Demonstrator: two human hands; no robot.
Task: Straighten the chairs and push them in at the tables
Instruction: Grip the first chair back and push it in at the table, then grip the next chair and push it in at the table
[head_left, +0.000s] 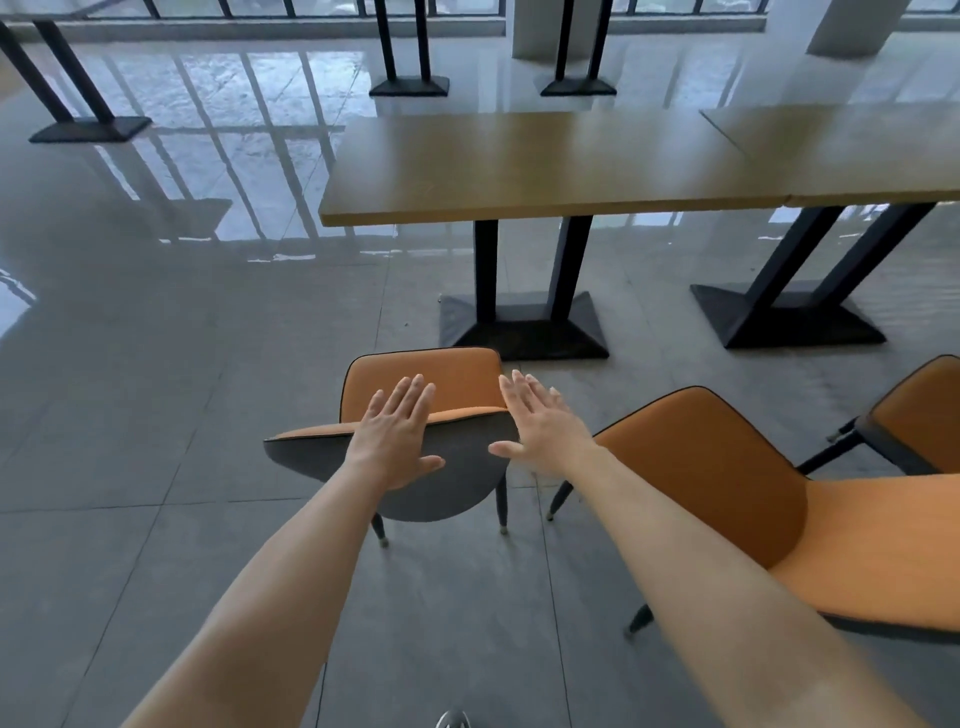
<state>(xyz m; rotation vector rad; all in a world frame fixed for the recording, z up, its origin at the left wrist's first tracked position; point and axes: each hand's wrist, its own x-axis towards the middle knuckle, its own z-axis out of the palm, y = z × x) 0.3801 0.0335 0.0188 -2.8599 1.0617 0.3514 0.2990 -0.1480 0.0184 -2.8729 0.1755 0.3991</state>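
From the head camera, the nearest orange chair (415, 415) stands short of the wooden table (519, 166), not yet pushed in. The left hand (397, 436) lies flat on its backrest, fingers spread; the right hand (540, 428) hovers open just beside its right edge. A second orange chair (727, 467) stands right, angled.

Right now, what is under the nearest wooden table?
Under the table stand two black posts on a flat black base, and grey floor tiles. No chair is under it. The tabletop covers where the posts join.
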